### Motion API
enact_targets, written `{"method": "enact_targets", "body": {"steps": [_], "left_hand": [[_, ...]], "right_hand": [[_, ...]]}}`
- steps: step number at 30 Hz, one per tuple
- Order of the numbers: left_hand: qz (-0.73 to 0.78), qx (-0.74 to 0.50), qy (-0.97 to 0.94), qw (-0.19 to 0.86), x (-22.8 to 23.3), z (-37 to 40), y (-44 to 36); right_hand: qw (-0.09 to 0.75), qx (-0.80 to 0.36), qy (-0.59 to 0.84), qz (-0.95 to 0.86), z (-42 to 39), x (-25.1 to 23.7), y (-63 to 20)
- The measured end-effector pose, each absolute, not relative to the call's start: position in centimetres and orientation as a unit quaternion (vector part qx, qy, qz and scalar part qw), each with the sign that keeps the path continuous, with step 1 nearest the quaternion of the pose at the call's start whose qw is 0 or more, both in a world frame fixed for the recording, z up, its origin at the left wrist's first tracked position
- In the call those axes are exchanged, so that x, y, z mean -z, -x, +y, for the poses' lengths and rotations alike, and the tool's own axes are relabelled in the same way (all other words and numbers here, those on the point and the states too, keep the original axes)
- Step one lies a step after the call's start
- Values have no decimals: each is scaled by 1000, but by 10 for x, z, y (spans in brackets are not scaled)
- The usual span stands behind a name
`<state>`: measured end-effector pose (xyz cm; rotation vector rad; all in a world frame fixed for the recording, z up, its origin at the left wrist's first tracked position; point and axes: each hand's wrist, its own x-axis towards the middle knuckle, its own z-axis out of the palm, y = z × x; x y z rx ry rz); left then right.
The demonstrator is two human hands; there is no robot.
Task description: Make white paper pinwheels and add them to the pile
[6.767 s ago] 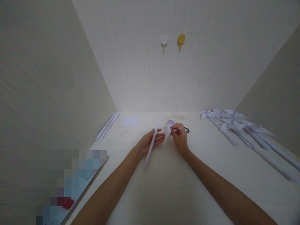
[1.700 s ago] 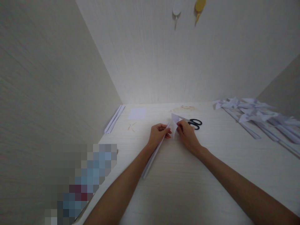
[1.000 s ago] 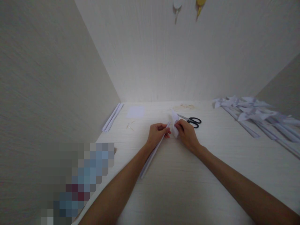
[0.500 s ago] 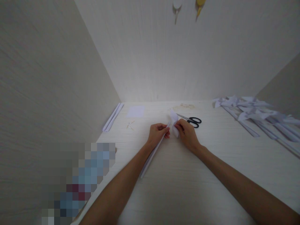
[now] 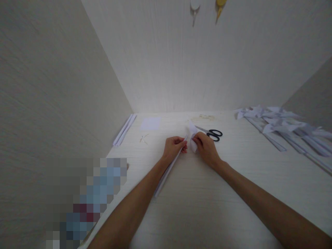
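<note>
My left hand is closed round the upper part of a rolled white paper stick, which slants down toward me along my left forearm. In the fingers of my right hand is a folded white paper pinwheel, pinched near its middle. The pinwheel stands close by the top end of the stick; whether they touch I cannot make out. Just behind my right hand lies a pair of scissors with black handles, its blades pointing left.
Several finished paper pinwheels on sticks lie piled at the right. Toward the left are rolled paper sticks by the wall, a white paper square and small thin pieces. Brownish bits lie at the back.
Hardly anything differs. Both hands keep their grips, and the pinwheel has shifted very slightly in my right fingers; the whole view has moved a touch.
</note>
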<state>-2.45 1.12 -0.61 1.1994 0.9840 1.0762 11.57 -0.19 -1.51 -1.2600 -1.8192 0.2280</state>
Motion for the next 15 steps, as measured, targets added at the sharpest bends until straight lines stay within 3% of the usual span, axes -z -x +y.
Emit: {"method": "enact_targets", "body": {"steps": [15], "left_hand": [[426, -458, -524, 578, 5, 11, 26]], "right_hand": [[438, -83, 511, -735, 0, 17, -115]]}}
